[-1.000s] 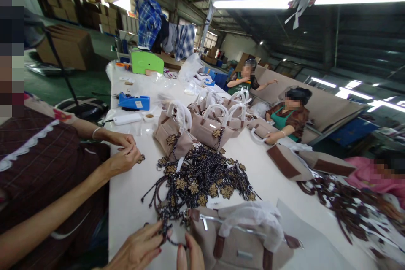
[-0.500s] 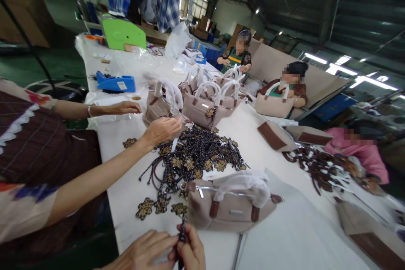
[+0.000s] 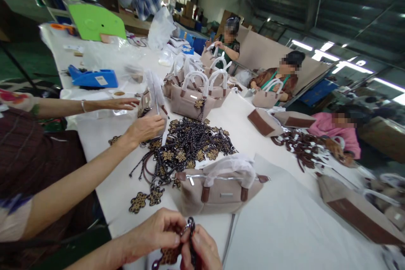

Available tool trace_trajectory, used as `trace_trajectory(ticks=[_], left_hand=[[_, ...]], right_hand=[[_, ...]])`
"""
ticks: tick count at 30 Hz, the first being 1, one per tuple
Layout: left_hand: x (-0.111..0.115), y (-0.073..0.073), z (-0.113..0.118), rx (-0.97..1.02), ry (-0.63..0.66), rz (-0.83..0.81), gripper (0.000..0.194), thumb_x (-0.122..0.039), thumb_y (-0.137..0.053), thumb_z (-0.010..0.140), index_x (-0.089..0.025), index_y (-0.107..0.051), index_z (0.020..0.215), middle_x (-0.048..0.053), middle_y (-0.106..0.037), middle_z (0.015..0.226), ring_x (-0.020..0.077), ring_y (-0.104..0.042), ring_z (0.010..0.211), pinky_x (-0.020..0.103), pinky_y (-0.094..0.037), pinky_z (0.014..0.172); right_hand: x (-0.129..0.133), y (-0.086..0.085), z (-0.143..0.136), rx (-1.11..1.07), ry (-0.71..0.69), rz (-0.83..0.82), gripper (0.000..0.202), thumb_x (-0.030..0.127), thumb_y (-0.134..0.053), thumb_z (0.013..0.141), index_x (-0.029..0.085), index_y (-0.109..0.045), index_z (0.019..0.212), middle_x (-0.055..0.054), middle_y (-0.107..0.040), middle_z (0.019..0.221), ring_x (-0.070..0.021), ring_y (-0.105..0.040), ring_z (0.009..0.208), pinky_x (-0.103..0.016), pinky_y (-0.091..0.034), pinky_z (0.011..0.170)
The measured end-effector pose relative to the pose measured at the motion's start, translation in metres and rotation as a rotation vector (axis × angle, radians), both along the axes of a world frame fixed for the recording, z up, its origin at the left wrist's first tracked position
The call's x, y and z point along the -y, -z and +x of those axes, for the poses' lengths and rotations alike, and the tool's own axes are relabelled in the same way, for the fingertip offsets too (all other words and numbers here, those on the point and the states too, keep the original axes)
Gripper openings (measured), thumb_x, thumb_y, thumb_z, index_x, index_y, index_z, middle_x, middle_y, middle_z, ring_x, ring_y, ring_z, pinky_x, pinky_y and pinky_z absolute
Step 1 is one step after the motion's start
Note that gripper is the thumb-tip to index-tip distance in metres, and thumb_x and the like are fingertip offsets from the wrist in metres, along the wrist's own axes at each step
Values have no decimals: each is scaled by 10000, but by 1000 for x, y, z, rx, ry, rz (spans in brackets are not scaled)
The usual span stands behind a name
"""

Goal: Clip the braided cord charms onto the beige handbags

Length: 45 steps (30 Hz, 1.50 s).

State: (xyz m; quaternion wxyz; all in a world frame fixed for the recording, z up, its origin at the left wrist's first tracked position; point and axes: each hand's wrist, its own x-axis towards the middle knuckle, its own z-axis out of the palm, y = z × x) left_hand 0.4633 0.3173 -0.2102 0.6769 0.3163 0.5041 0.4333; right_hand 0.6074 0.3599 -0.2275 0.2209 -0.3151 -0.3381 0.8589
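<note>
At the bottom of the view my left hand (image 3: 158, 234) pinches the metal ring of a bag charm, whose leopard-print flower (image 3: 170, 255) hangs below the fingers. My right hand (image 3: 204, 248) is closed on the same charm's black braided cord (image 3: 191, 224), right beside the left fingertips. A dark bead shows near the flower. Just beyond my hands a beige handbag (image 3: 221, 196) stands upright with wrapped handles and brown tabs. Behind it lies a heap of similar charms (image 3: 190, 143), with two loose flower charms (image 3: 138, 203) at the table's near left.
A co-worker's hands (image 3: 147, 128) touch a handbag at the left. Several beige bags (image 3: 190, 101) stand mid-table. A blue tape dispenser (image 3: 93, 78) and a green machine (image 3: 96, 21) are farther back. Brown straps (image 3: 300, 152) and lying bags (image 3: 357, 211) fill the right. Other people work across the table.
My hands have raised the charm and brought its metal ring and cord end together; its flower now hangs below. The co-worker's nearer hand has moved onto a bag. The view has shifted.
</note>
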Motion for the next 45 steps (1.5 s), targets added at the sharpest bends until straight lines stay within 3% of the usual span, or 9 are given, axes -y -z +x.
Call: trace_trajectory(ticks=[2, 7, 14, 20, 23, 29, 34, 39, 45], left_hand=[[0, 0, 3, 120, -39, -58, 231, -348, -647, 654, -131, -641, 731, 1, -612, 598, 119, -507, 546, 211, -356, 531], [0, -3, 2, 190, -136, -128, 253, -349, -683, 599, -118, -670, 703, 26, -628, 639, 117, -496, 571, 220, -344, 564], [-4, -18, 6, 227, -89, -144, 219, -318, -686, 583, -131, -640, 689, 11, -596, 601, 109, -485, 528, 204, -349, 496], [-4, -18, 10, 250, -70, -158, 335, -450, -689, 631, -139, -568, 660, -40, -484, 489, 72, -390, 435, 179, -255, 418], [-3, -20, 11, 258, -73, -132, 316, -432, -655, 662, -130, -563, 648, -12, -535, 528, 70, -414, 444, 179, -258, 439], [-2, -25, 10, 293, -47, -120, 308, -429, -639, 665, -124, -599, 668, 22, -597, 624, 76, -429, 461, 184, -298, 437], [-2, -27, 10, 295, -49, -88, 320, -434, -648, 676, -115, -623, 692, 27, -608, 659, 79, -440, 500, 195, -321, 477], [-2, -29, 9, 280, -33, -73, 303, -413, -639, 682, -109, -628, 682, 62, -649, 710, 140, -546, 675, 226, -385, 653], [-3, -27, 11, 297, -18, -88, 221, -307, -554, 711, -110, -648, 744, 61, -662, 697, 112, -509, 562, 213, -359, 526]], right_hand=[[-4, -5, 6, 52, -4, 28, 379, 536, -571, 713, 159, -553, 676, 70, -416, 341, -33, -232, 289, -186, -135, 356], [-9, -8, 18, 171, -20, 94, 430, 580, -549, 717, 152, -535, 696, 61, -459, 387, -18, -262, 281, -166, -124, 325], [-3, -7, 19, 233, 5, 151, 474, 616, -509, 732, 146, -553, 688, 44, -472, 412, -27, -322, 296, -153, -143, 321], [0, -5, 18, 262, 8, 157, 505, 630, -510, 728, 136, -577, 803, 48, -472, 391, -36, -319, 276, -155, -146, 316], [2, 0, 18, 261, 67, 183, 521, 616, -558, 708, 144, -576, 926, 35, -531, 471, -41, -368, 299, -160, -198, 340], [8, 3, 17, 273, 240, 259, 510, 559, -674, 637, 169, -625, 962, -25, -631, 659, -117, -540, 519, -229, -387, 500], [8, -1, 17, 190, 260, 171, 454, 506, -721, 611, 185, -658, 926, -30, -663, 703, -117, -558, 559, -229, -419, 539], [3, -3, 20, 182, 212, 208, 377, 490, -694, 651, 173, -679, 855, -30, -654, 650, -111, -549, 538, -219, -403, 528], [2, 1, 23, 193, 173, 229, 392, 516, -656, 668, 150, -671, 808, -35, -623, 616, -111, -500, 494, -227, -375, 490]])
